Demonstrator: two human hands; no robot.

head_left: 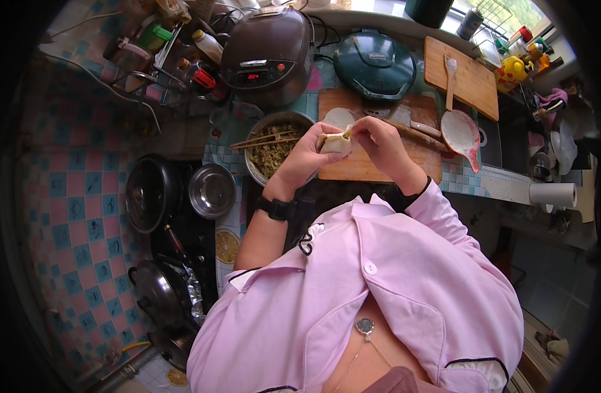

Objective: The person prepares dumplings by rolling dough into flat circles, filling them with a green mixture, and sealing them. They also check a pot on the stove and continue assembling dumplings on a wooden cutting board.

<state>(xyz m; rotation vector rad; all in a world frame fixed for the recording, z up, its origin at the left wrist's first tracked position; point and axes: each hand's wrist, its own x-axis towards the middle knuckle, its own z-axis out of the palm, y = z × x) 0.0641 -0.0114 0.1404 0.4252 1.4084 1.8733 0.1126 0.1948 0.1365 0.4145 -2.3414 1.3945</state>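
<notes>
My left hand (305,154) holds a pale dough dumpling (334,142) with some filling showing. My right hand (383,147) has its thumb and finger closed on the dumpling's upper right edge. Both are raised over a wooden board (349,169) dusted with flour, where a flat dough wrapper (339,116) lies behind the dumpling. A steel bowl of chopped green filling (269,157) stands at the left, with chopsticks (254,143) across it. A rolling pin (404,132) and a knife (426,130) lie to the right.
Behind stand a rice cooker (267,52) and a green electric appliance (372,59). At right are a second board (477,82) with a spatula and a floured red-rimmed dish (459,131). Pans (151,193) and a steel basin (210,191) sit lower left.
</notes>
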